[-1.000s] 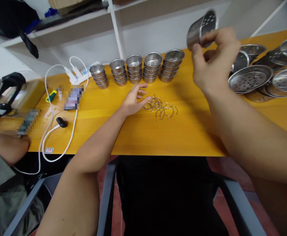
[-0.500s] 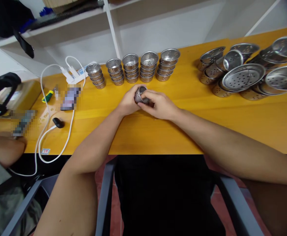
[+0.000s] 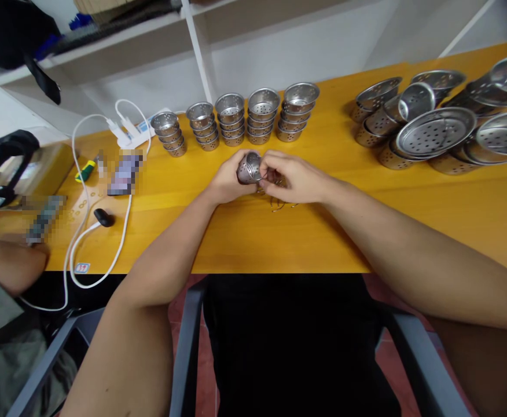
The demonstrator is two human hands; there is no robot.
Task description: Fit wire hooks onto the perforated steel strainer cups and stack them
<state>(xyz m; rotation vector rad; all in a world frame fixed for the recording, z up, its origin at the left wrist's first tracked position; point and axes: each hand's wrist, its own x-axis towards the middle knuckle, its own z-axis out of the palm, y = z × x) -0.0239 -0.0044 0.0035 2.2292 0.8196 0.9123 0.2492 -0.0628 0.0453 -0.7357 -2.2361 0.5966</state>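
Observation:
A small steel strainer cup with punched holes is tilted above the table, and my left hand is wrapped round its side. Across its face runs a thin curved wire handle. My right hand is closed in a pinch at the cup's right edge, its fingertips on the wire; the exact grip is partly hidden. Several bent wire pieces lie on the wood beneath my right hand.
Several stacks of perforated cups stand in a row behind my hands. Larger strainers crowd the right side. Left are a phone, a white cable, a power strip and a screwdriver. Another person's arm rests at far left.
My right fingers have come from the cup's opening to its right edge, and the hand has shifted right. More of the cup and the wire pieces below now show. My left hand stays put.

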